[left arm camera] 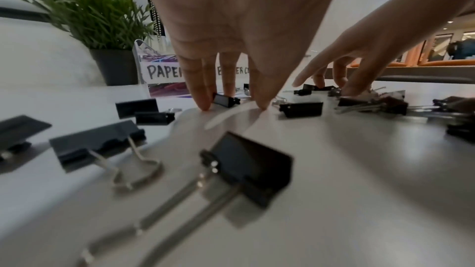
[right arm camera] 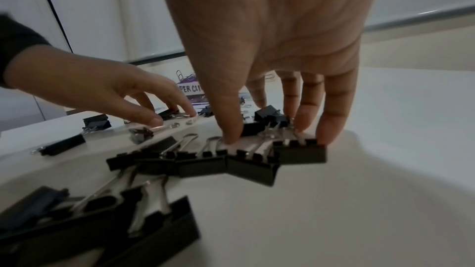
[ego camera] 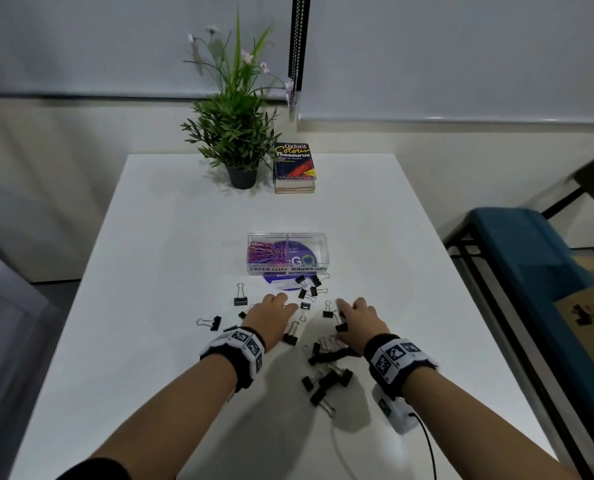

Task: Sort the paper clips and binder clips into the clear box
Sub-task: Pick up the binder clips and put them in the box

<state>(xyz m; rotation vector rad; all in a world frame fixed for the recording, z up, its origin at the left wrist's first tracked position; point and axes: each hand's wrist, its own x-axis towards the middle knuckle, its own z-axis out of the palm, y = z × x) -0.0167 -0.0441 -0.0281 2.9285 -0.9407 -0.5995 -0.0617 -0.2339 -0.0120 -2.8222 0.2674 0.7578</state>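
The clear box (ego camera: 286,237) stands mid-table, labelled for paper clips and binder clips. Coloured paper clips (ego camera: 264,254) fill its left compartment; the right one looks empty. Black binder clips lie scattered in front of it, with a cluster (ego camera: 326,355) near my right wrist. My left hand (ego camera: 283,303) reaches down with straight fingers, and its fingertips (left arm camera: 204,105) touch the table on either side of a small binder clip (left arm camera: 226,99). The straight fingers of my right hand (ego camera: 349,315) press on the wire handles of a row of binder clips (right arm camera: 252,161).
A potted plant (ego camera: 234,133) and a stacked thesaurus (ego camera: 295,166) stand at the table's far edge. A white device with a black cable (ego camera: 397,414) lies under my right forearm. A blue bench (ego camera: 538,258) and a cardboard box (ego camera: 593,313) are off the table's right side.
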